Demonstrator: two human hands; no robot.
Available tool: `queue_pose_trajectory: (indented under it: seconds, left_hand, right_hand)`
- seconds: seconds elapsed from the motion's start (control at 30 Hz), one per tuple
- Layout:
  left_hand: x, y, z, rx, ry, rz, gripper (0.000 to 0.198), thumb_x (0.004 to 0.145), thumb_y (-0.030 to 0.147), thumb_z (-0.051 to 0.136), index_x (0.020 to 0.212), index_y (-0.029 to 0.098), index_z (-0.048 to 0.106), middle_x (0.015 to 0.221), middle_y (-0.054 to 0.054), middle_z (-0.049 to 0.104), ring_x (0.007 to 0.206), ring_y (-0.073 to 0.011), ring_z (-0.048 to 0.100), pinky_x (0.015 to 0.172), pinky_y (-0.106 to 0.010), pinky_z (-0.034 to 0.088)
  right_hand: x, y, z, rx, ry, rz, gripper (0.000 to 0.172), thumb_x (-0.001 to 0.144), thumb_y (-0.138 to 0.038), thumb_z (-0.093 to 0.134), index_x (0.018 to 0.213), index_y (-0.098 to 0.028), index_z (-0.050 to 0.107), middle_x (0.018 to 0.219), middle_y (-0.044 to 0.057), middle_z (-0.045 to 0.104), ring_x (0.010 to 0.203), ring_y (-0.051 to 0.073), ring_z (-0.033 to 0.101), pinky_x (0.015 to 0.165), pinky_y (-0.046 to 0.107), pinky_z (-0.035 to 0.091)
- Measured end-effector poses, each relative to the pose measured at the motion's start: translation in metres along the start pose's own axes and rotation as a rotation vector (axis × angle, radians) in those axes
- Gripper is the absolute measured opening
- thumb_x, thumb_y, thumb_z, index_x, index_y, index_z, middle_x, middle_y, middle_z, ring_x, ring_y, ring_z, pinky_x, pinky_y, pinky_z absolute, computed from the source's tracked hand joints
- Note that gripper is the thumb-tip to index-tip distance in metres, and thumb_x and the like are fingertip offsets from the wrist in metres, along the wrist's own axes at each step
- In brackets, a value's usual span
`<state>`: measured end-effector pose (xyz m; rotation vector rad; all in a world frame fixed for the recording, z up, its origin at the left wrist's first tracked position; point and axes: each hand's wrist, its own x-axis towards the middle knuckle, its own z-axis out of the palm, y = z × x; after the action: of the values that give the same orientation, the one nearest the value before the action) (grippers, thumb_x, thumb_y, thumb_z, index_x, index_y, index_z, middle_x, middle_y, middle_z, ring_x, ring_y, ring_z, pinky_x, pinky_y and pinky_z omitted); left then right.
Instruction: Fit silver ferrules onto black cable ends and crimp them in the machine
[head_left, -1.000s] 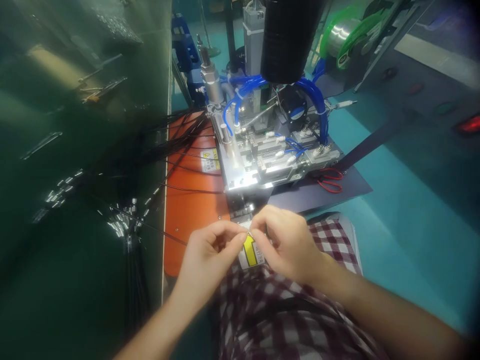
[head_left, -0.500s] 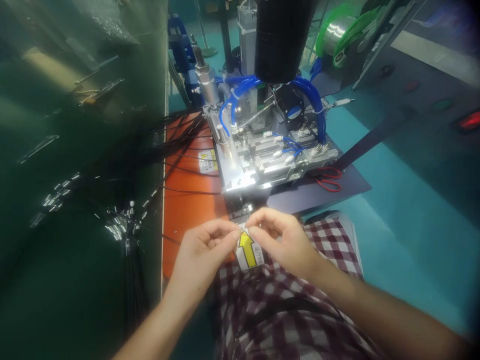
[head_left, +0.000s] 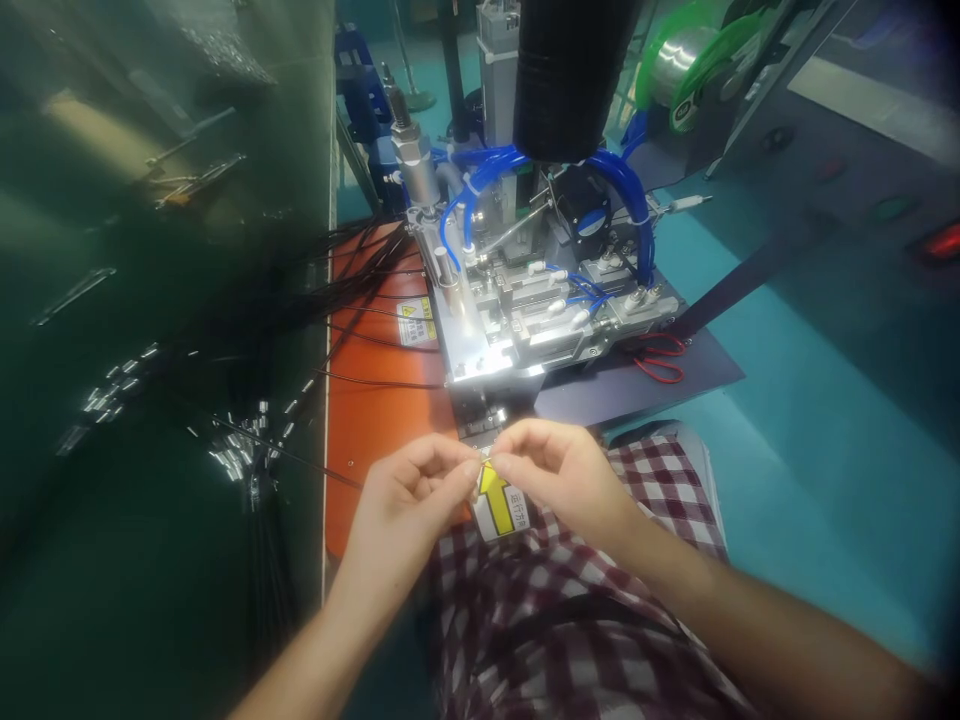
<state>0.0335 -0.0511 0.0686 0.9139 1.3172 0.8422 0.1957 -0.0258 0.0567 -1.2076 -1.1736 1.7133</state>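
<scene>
My left hand [head_left: 409, 500] and my right hand [head_left: 559, 475] meet fingertip to fingertip just in front of a metal machine [head_left: 525, 300]. Both pinch a tiny part between thumb and forefinger; it is too small to name. A thin black wire [head_left: 300, 458] runs from the left toward my left hand. Right below the fingertips sits a white label with a yellow arrow [head_left: 499, 505]. My checked-cloth lap [head_left: 570, 620] lies under both forearms.
An orange mat [head_left: 375, 410] lies left of the machine, crossed by several black cables [head_left: 247, 330] with shiny metal ends. Blue air hoses [head_left: 630, 210] loop over the machine. Red-handled scissors [head_left: 660, 360] lie on a dark sheet at the right. A green solder spool [head_left: 690, 70] stands behind.
The hands have stayed together at the same spot, shifting slightly up and apart enough to uncover the yellow arrow label. The view has barely moved.
</scene>
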Motion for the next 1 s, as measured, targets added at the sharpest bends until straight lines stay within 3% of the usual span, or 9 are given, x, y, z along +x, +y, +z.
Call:
queue_pose_trajectory:
  seconds: [0.27,0.53,0.7,0.8,1.0]
  left_hand:
    - [0.001,0.001,0.002,-0.032,0.007,-0.002,0.016,0.080,0.033,0.068,0.078,0.018,0.066,0.055,0.005,0.056,0.041,-0.0023,0.039,0.047,-0.015,0.042]
    - [0.001,-0.001,0.002,0.019,0.003,0.006,0.018,0.080,0.035,0.069,0.078,0.018,0.067,0.051,0.007,0.049,0.042,-0.0024,0.036,0.049,-0.015,0.041]
    - [0.001,-0.001,0.002,0.013,0.011,0.003,0.018,0.081,0.036,0.067,0.077,0.018,0.066,0.050,0.008,0.048,0.041,-0.0025,0.036,0.048,-0.015,0.041]
    - [0.001,0.000,0.003,0.025,0.022,0.008,0.018,0.080,0.036,0.068,0.077,0.018,0.066,0.050,0.007,0.048,0.042,-0.0040,0.039,0.047,-0.016,0.040]
    - [-0.001,0.001,0.005,0.067,0.048,0.011,0.020,0.078,0.036,0.068,0.077,0.016,0.066,0.053,0.004,0.053,0.047,-0.0072,0.047,0.051,-0.019,0.045]
  right_hand:
    - [-0.002,0.000,-0.001,0.036,-0.007,0.012,0.009,0.075,-0.024,0.067,0.074,-0.015,0.066,0.069,0.000,0.065,0.060,0.012,0.057,0.055,0.025,0.046]
    - [-0.001,-0.001,-0.002,-0.005,-0.011,0.010,0.006,0.077,-0.021,0.063,0.074,-0.016,0.064,0.068,0.000,0.063,0.060,0.012,0.056,0.054,0.024,0.046]
    - [-0.008,0.002,-0.005,-0.274,0.130,-0.240,0.002,0.078,-0.019,0.063,0.080,-0.018,0.064,0.067,-0.002,0.059,0.053,0.009,0.047,0.049,0.022,0.039]
    - [-0.010,0.001,-0.005,-0.438,0.139,-0.388,0.004,0.079,-0.015,0.062,0.078,-0.018,0.064,0.068,-0.002,0.058,0.053,0.009,0.047,0.050,0.023,0.039]
    - [-0.013,0.000,-0.002,-0.589,0.148,-0.520,0.007,0.082,-0.015,0.058,0.083,-0.018,0.064,0.069,-0.001,0.059,0.051,0.009,0.049,0.050,0.024,0.040]
